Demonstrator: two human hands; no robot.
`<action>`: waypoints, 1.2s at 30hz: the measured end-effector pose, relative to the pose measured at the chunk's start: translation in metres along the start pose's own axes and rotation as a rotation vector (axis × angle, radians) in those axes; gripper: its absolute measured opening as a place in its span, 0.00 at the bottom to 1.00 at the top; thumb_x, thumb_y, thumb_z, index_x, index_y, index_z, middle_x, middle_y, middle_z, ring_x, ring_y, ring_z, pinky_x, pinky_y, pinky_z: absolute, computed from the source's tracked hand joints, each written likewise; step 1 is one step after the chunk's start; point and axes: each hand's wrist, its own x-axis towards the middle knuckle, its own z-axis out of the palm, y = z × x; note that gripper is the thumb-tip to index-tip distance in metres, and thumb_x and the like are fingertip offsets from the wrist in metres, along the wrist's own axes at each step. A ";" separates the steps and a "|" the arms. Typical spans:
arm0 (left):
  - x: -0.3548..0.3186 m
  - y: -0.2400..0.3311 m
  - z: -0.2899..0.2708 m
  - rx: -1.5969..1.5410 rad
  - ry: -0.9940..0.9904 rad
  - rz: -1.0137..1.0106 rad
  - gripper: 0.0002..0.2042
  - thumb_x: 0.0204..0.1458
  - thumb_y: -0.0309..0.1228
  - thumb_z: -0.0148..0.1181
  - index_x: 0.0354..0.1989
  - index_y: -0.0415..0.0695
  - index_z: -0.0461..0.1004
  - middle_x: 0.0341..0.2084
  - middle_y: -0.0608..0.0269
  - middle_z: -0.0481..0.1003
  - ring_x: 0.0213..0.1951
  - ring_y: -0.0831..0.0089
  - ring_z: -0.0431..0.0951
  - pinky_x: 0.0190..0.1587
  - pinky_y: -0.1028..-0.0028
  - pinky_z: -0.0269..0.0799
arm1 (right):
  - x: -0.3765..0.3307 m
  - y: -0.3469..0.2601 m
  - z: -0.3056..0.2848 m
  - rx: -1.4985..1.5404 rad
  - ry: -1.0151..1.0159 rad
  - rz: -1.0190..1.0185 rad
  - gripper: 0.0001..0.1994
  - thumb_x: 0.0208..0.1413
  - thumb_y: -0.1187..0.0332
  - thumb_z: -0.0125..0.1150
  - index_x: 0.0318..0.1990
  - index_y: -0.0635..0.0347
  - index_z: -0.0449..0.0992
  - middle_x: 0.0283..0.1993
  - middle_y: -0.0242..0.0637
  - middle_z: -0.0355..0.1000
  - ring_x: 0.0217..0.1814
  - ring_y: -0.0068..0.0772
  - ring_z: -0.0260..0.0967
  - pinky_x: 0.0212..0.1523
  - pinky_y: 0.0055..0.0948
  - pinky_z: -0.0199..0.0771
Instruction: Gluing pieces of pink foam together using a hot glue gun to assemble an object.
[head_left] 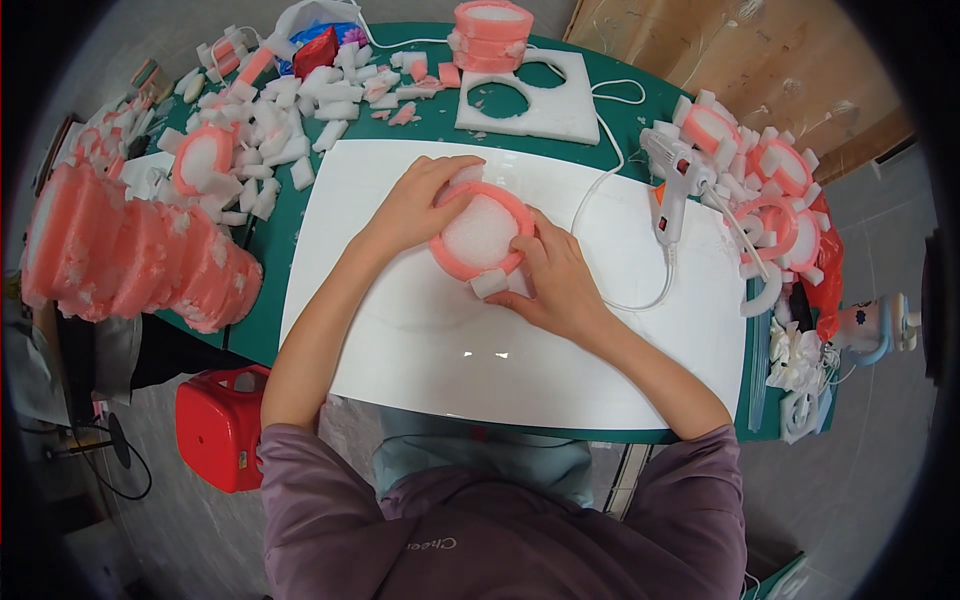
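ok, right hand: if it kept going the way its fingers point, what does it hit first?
The right hand points up-left and already touches the pink foam ring, at the small white foam block. Beyond the ring sits the left hand. Depth is unclear.

On the green table (262, 330) I see a white sheet (420, 340), with a white glue gun (675, 180) near its right edge. A foam slab with round holes (530, 100) lies beyond it, loose white foam blocks (290, 115) scatter far left, and a red stool (220, 425) stands below.
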 end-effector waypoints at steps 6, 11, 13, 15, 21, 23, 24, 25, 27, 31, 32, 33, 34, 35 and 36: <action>0.000 0.002 -0.001 0.008 -0.014 -0.017 0.19 0.46 0.31 0.55 0.50 0.45 0.70 0.43 0.58 0.72 0.42 0.63 0.68 0.46 0.70 0.66 | 0.000 0.000 0.000 0.009 0.000 -0.006 0.30 0.37 0.56 0.71 0.46 0.61 0.65 0.58 0.59 0.52 0.56 0.60 0.54 0.55 0.45 0.56; 0.000 0.004 -0.002 -0.002 -0.026 -0.039 0.20 0.46 0.31 0.55 0.50 0.45 0.70 0.43 0.58 0.72 0.42 0.63 0.68 0.46 0.70 0.66 | 0.000 0.000 -0.001 -0.001 -0.002 -0.009 0.30 0.37 0.56 0.71 0.46 0.61 0.64 0.57 0.59 0.52 0.56 0.60 0.54 0.55 0.45 0.56; 0.000 0.004 -0.002 0.000 -0.026 -0.034 0.19 0.46 0.30 0.55 0.50 0.45 0.70 0.43 0.58 0.72 0.42 0.63 0.68 0.46 0.70 0.66 | 0.000 0.001 0.000 -0.006 -0.005 0.001 0.30 0.37 0.56 0.71 0.46 0.61 0.64 0.58 0.59 0.52 0.56 0.60 0.54 0.55 0.45 0.56; 0.000 0.003 -0.002 0.004 -0.025 -0.032 0.19 0.46 0.30 0.54 0.50 0.45 0.70 0.43 0.58 0.72 0.41 0.63 0.68 0.46 0.70 0.66 | 0.001 -0.001 -0.001 0.000 -0.008 -0.001 0.30 0.37 0.56 0.71 0.46 0.60 0.64 0.58 0.59 0.52 0.56 0.60 0.54 0.55 0.45 0.56; 0.000 -0.001 0.000 -0.006 -0.015 -0.006 0.19 0.46 0.30 0.54 0.50 0.45 0.70 0.43 0.58 0.72 0.41 0.63 0.67 0.46 0.70 0.66 | 0.000 0.000 0.000 0.006 -0.001 -0.007 0.31 0.37 0.57 0.71 0.46 0.60 0.64 0.58 0.59 0.52 0.56 0.60 0.53 0.55 0.45 0.56; 0.000 0.000 0.000 -0.003 -0.006 -0.001 0.19 0.46 0.30 0.54 0.50 0.46 0.70 0.42 0.58 0.72 0.41 0.64 0.67 0.46 0.70 0.66 | 0.000 0.000 0.000 0.002 0.000 -0.002 0.31 0.37 0.57 0.71 0.46 0.60 0.64 0.58 0.59 0.52 0.56 0.60 0.54 0.55 0.45 0.56; 0.000 0.000 0.000 -0.003 -0.006 -0.001 0.19 0.46 0.30 0.54 0.50 0.46 0.70 0.42 0.58 0.72 0.41 0.64 0.67 0.46 0.70 0.66 | 0.000 0.000 0.000 0.001 0.003 -0.005 0.31 0.37 0.57 0.71 0.46 0.60 0.64 0.58 0.59 0.52 0.56 0.60 0.54 0.55 0.45 0.56; 0.000 0.000 0.000 -0.005 -0.007 -0.004 0.19 0.46 0.30 0.54 0.50 0.46 0.70 0.42 0.58 0.72 0.41 0.64 0.67 0.46 0.70 0.66 | 0.000 0.001 0.000 0.001 0.005 -0.008 0.30 0.36 0.57 0.71 0.46 0.60 0.64 0.58 0.59 0.52 0.56 0.60 0.54 0.55 0.45 0.56; 0.000 0.000 0.000 -0.006 -0.007 -0.007 0.19 0.46 0.30 0.54 0.50 0.46 0.70 0.41 0.58 0.72 0.41 0.64 0.67 0.46 0.70 0.66 | 0.000 0.000 0.001 0.001 0.003 -0.004 0.30 0.37 0.57 0.71 0.46 0.60 0.64 0.58 0.59 0.52 0.56 0.60 0.54 0.55 0.45 0.56; 0.000 -0.002 0.000 0.003 -0.006 0.007 0.19 0.46 0.31 0.54 0.50 0.46 0.70 0.41 0.57 0.72 0.40 0.64 0.68 0.45 0.70 0.66 | 0.000 0.000 0.000 -0.005 0.001 -0.010 0.30 0.37 0.56 0.71 0.46 0.60 0.64 0.58 0.59 0.52 0.56 0.61 0.54 0.55 0.45 0.56; 0.000 -0.001 0.000 0.001 -0.007 0.004 0.19 0.46 0.31 0.55 0.50 0.46 0.70 0.41 0.57 0.72 0.40 0.64 0.68 0.45 0.70 0.66 | 0.000 0.000 0.000 -0.005 0.001 -0.009 0.30 0.37 0.56 0.71 0.46 0.60 0.64 0.58 0.59 0.52 0.56 0.61 0.54 0.55 0.45 0.56; 0.000 0.000 0.000 0.001 -0.007 0.004 0.19 0.46 0.31 0.55 0.50 0.46 0.70 0.41 0.57 0.72 0.40 0.64 0.68 0.45 0.70 0.66 | 0.000 0.000 0.000 -0.006 -0.001 -0.005 0.30 0.37 0.56 0.71 0.46 0.60 0.64 0.58 0.60 0.52 0.56 0.60 0.54 0.55 0.45 0.56; 0.000 0.002 -0.001 0.000 -0.013 -0.009 0.20 0.46 0.31 0.55 0.50 0.46 0.70 0.41 0.57 0.72 0.40 0.64 0.67 0.45 0.70 0.66 | 0.000 0.000 0.000 -0.007 -0.004 -0.002 0.30 0.37 0.56 0.71 0.46 0.60 0.64 0.58 0.60 0.52 0.56 0.60 0.54 0.55 0.45 0.56; 0.000 0.003 -0.002 -0.001 -0.019 -0.022 0.20 0.46 0.31 0.55 0.50 0.46 0.70 0.41 0.57 0.72 0.40 0.64 0.67 0.45 0.70 0.66 | 0.000 0.000 0.000 -0.007 -0.004 -0.002 0.30 0.37 0.56 0.71 0.46 0.60 0.64 0.58 0.60 0.52 0.56 0.60 0.54 0.55 0.45 0.56; 0.000 0.003 -0.002 -0.001 -0.019 -0.022 0.20 0.46 0.31 0.55 0.50 0.46 0.70 0.41 0.57 0.72 0.40 0.64 0.67 0.45 0.70 0.66 | 0.000 0.000 0.000 -0.006 -0.003 -0.002 0.30 0.37 0.56 0.71 0.46 0.60 0.64 0.58 0.60 0.52 0.56 0.60 0.54 0.55 0.45 0.56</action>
